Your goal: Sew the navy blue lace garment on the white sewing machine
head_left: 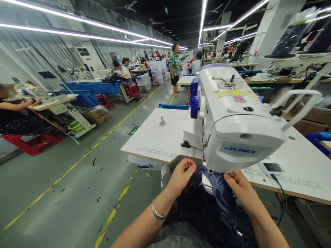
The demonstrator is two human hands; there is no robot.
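A white Juki sewing machine (230, 120) stands on a white table (157, 134) in front of me. Dark navy fabric (217, 203) with a lighter patterned strip lies under the machine's head and spills down toward my lap. My left hand (182, 174) is curled at the fabric's left edge, fingers pinched on it, a silver bracelet on the wrist. My right hand (239, 186) grips the fabric just right of the needle area, fingers closed. The needle itself is hidden behind the machine head.
A small control panel (272, 168) with a cable lies on the table at right. A grey aisle with yellow lines runs to the left, with other workers seated at sewing stations, a red stool (32, 143), cardboard boxes (98, 116) and a person standing (176, 69) far back.
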